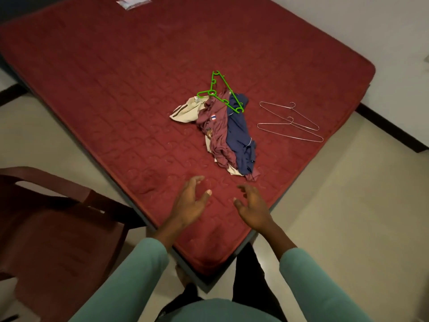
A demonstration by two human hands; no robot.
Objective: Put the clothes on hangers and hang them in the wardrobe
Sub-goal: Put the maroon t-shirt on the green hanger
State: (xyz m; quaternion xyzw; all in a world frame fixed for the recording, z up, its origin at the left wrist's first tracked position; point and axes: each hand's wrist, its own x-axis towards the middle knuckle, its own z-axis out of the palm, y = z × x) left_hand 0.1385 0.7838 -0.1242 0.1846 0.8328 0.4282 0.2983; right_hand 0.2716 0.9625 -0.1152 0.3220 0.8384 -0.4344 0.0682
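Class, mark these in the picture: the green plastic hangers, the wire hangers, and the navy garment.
green plastic hangers [239, 110]: head view, lower end of one arm.
wire hangers [291, 123]: head view, where the two cross.
navy garment [239, 133]: head view, its middle.

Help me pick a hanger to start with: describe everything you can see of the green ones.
The green hangers look like two thin, bright plastic ones, crossed and lying flat. One hook points away, the other left. They rest on the far end of the clothes pile, over maroon and navy fabric, partly on the red mattress.
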